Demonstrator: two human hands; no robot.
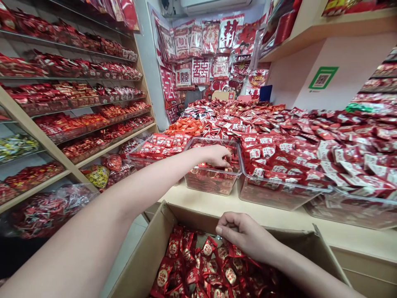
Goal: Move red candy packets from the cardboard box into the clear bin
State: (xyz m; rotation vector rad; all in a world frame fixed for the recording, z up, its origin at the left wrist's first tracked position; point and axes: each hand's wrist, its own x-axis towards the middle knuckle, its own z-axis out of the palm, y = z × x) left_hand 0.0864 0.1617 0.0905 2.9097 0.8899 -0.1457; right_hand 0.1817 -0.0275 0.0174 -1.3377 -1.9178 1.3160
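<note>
My left hand (218,155) reaches far forward into a clear plastic bin (214,182) half filled with small red candy packets; its fingers curl down inside the bin, and whether they hold anything is hidden. My right hand (245,236) hovers low over an open cardboard box (145,256) full of the same red wrapped candies (198,269). Its fingers are bent into a loose pinch above the pile; what they hold, if anything, I cannot make out.
More clear bins heaped with red packets (310,153) cover the beige counter (279,217). Shelves of red packaged sweets (77,99) line the left wall, with bags (46,211) below. Red paper decorations (201,54) hang on the back wall.
</note>
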